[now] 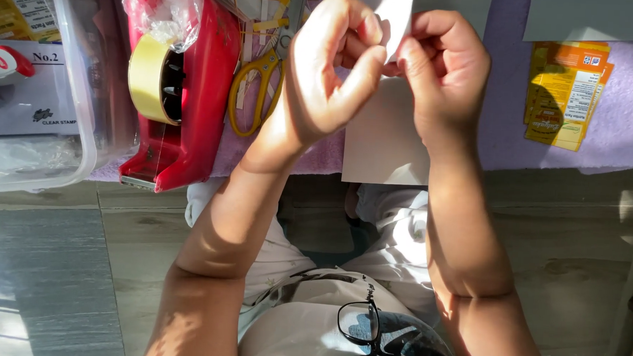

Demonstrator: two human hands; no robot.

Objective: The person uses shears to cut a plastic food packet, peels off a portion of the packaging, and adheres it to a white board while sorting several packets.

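Both hands, left hand [332, 65] and right hand [442, 66], pinch the white paper [398, 14] at one small spot, so honestly an uneven tug could tear or crease it.

Red tape dispenser [185, 87], yellow scissors [260, 83], orange packets [566, 93], clear plastic box [84, 118].

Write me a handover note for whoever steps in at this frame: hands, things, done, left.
Left hand: raised, pinching the white paper piece at its lower edge.
Right hand: closed on the same piece from the other side.
Beneath them: white sheet on the purple mat. To the left: yellow scissors, red tape dispenser.
Done: paper lifted in both hands.
Left: cannot tell; dispenser and scissors untouched.
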